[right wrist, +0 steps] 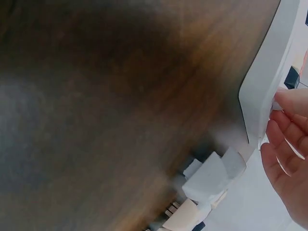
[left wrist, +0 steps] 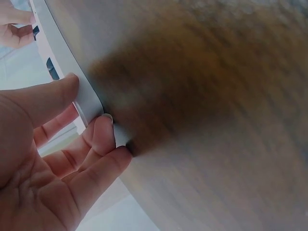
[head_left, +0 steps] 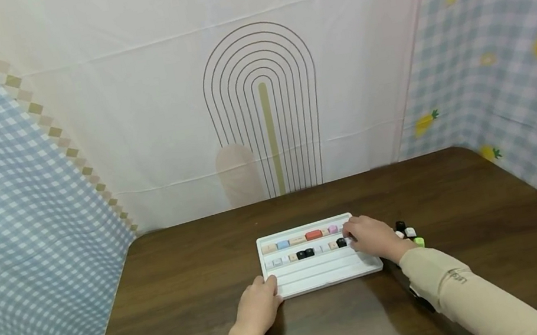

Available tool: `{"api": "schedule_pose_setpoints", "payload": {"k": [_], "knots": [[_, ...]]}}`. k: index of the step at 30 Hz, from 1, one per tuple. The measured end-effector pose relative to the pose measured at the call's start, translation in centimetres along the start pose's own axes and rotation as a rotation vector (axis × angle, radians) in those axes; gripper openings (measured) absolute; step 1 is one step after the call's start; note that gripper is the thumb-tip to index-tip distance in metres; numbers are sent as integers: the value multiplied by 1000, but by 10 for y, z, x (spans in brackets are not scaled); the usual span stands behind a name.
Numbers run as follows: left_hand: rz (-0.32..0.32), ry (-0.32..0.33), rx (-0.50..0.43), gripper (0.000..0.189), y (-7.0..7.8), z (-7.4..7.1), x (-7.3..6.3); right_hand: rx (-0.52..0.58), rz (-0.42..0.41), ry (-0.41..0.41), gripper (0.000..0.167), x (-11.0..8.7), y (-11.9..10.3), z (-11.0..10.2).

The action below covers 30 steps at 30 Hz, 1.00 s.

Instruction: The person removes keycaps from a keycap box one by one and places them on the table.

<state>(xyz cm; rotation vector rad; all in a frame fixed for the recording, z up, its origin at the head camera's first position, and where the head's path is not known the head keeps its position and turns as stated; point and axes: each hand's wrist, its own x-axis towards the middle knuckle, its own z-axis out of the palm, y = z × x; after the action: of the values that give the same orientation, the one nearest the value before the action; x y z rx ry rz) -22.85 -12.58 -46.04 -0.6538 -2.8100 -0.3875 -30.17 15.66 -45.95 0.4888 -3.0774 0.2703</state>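
Note:
A white tiered tray (head_left: 328, 278) lies on the brown table and carries two rows of keycaps. Its upper row includes a red keycap (head_left: 314, 235) and a blue keycap (head_left: 283, 244); black keycaps (head_left: 305, 254) sit among pale ones in the row below. At the tray's near left corner, my left hand (head_left: 257, 308) grips the edge, with the thumb on the side wall and fingers around the corner. My right hand (head_left: 371, 238) is over the right end of the keycap rows. Between its thumb and fingers a small pale keycap (right wrist: 276, 105) shows, mostly hidden.
Loose keycaps lie right of the tray, among them a green keycap (head_left: 419, 241), a white keycap (head_left: 410, 232) and a black keycap (head_left: 400, 225). More are partly behind the right sleeve (head_left: 460, 277). Patterned cloth (head_left: 158, 121) hangs behind and beside the table.

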Motion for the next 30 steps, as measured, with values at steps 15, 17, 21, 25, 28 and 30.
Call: {"api": "schedule_pose_setpoints", "payload": {"k": [15, 17, 21, 25, 28, 30], "knots": [[0, 7, -7, 29, 1, -1, -1, 20, -2, 70, 13, -6, 2, -12], [0, 5, -11, 29, 1, -2, -1, 25, 9, 86, 13, -8, 5, -17], [-10, -13, -18, 29, 1, -2, -1, 40, 35, 103, 14, -14, 14, -27], [-12, -19, -23, 29, 1, -3, -2, 71, 56, 103, 14, -23, 26, -36], [-7, -16, -26, 29, 1, -3, -2, 79, 56, 118, 13, -31, 38, -40], [-4, -11, -27, 29, 1, -3, -2, 79, 60, 133, 14, -37, 47, -43]]}}
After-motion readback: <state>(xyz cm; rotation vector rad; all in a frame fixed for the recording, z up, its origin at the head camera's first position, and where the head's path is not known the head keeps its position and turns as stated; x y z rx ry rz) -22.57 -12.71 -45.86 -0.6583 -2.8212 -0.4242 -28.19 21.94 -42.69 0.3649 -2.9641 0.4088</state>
